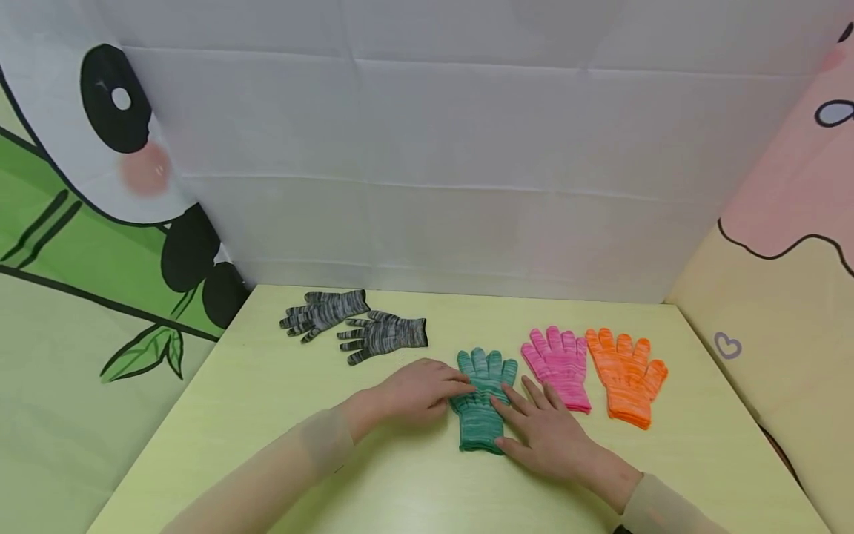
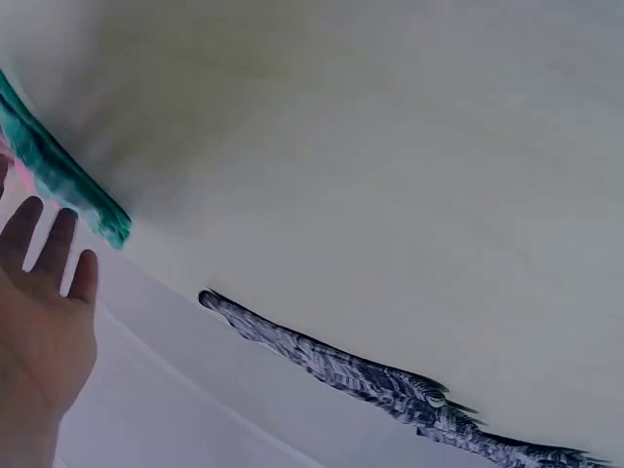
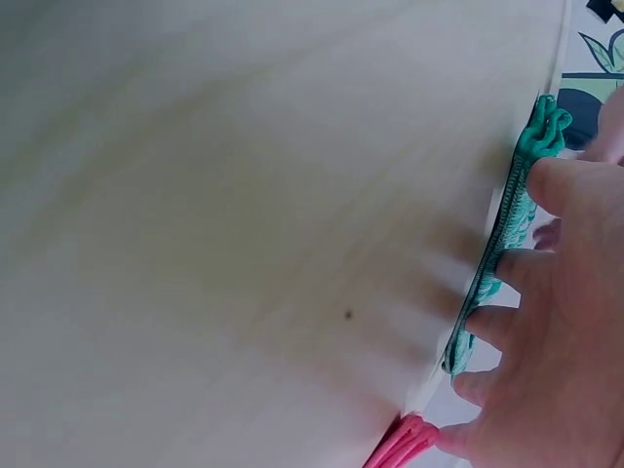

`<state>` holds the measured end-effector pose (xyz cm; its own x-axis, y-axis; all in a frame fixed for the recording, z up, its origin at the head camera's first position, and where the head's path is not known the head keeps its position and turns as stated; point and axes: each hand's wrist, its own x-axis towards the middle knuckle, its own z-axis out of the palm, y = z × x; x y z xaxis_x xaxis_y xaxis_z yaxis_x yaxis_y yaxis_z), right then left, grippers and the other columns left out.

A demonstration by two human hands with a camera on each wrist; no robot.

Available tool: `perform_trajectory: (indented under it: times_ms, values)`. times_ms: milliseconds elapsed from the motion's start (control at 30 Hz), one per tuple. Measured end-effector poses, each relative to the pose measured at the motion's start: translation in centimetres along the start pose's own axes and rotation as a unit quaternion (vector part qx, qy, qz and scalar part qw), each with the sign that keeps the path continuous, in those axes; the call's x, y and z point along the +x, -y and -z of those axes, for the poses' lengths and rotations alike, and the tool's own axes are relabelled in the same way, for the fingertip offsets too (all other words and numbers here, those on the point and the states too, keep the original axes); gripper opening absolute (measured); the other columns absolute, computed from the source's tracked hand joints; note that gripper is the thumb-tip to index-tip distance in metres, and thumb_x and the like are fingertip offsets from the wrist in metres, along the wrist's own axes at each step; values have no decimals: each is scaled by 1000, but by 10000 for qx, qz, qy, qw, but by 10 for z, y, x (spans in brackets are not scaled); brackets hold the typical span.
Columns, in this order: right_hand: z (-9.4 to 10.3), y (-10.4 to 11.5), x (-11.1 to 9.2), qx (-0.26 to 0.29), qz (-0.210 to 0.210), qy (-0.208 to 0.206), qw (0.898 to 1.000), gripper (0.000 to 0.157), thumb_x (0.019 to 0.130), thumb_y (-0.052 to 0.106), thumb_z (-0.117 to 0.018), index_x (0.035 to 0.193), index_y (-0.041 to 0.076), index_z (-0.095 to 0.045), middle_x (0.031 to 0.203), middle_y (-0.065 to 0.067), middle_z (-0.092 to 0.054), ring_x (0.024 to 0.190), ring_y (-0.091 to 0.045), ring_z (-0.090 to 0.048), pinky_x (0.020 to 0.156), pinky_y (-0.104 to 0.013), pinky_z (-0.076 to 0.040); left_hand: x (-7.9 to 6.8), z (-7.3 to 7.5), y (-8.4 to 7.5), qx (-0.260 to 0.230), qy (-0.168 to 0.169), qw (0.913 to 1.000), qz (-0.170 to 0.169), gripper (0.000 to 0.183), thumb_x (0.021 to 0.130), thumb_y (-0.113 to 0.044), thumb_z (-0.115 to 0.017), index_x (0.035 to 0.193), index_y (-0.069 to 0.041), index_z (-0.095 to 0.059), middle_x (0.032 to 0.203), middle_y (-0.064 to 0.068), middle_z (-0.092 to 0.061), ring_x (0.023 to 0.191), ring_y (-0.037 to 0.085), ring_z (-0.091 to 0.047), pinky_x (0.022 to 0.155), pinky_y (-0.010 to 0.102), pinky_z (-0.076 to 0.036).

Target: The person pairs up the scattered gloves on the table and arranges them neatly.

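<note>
Flat on the table lies a green knit glove (image 1: 480,423), fingers pointing away from me and cuff toward me. My left hand (image 1: 423,389) touches its left side with the fingertips. From the right, my right hand (image 1: 550,437) rests its spread fingers along the glove's other edge. Both hands have fairly straight fingers, and neither grips anything. In the right wrist view the green glove (image 3: 507,234) is seen edge-on under the right fingertips. The left wrist view shows the green glove (image 2: 58,175) beside the left fingers.
A pink glove (image 1: 557,367) and an orange glove (image 1: 626,378) lie to the right. Two grey-black gloves, one farther left (image 1: 323,311) and one nearer (image 1: 383,336), lie at the back left. A white cloth wall (image 1: 434,185) stands behind the pale yellow table (image 1: 267,386).
</note>
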<state>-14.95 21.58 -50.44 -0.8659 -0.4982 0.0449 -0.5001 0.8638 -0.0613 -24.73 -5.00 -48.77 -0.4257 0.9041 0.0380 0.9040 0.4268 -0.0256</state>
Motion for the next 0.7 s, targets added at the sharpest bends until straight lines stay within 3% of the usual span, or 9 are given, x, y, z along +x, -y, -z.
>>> perform_trajectory:
  times_ms: [133,233,533,700]
  values:
    - [0,0,-1,-31,24,-54,10000,66,89,65,-35,145,31,-31,151,-1,-25,138,-38,-11,107,-58,-7,-16,-2,-12,51,608,9979,-234,53,96,-36,-37,146,-39,-22,151,-4,-24,136,23,-26,109,44,-22]
    - [0,0,-1,-26,16,-16,10000,66,89,66,-33,146,31,-30,152,0,-23,138,-37,-9,108,-58,-6,-26,-3,-16,190,798,9964,-217,54,96,-47,-34,146,-39,-18,153,-2,-19,138,26,-19,109,47,-19]
    - [4,0,-1,152,29,9,9999,67,89,66,-36,145,30,-32,151,-1,-25,138,-38,-8,107,-59,-7,-33,-2,-23,11,765,9970,-128,61,93,-60,-28,147,-36,-17,154,1,-12,140,28,-12,109,51,-14]
    - [6,-2,0,245,-147,-43,9996,72,86,68,-37,146,29,-30,151,0,-25,139,-37,-7,107,-59,-9,-36,1,-32,-253,762,9962,-350,64,91,-65,-21,148,-37,-10,155,1,-9,140,29,-8,110,51,-13]
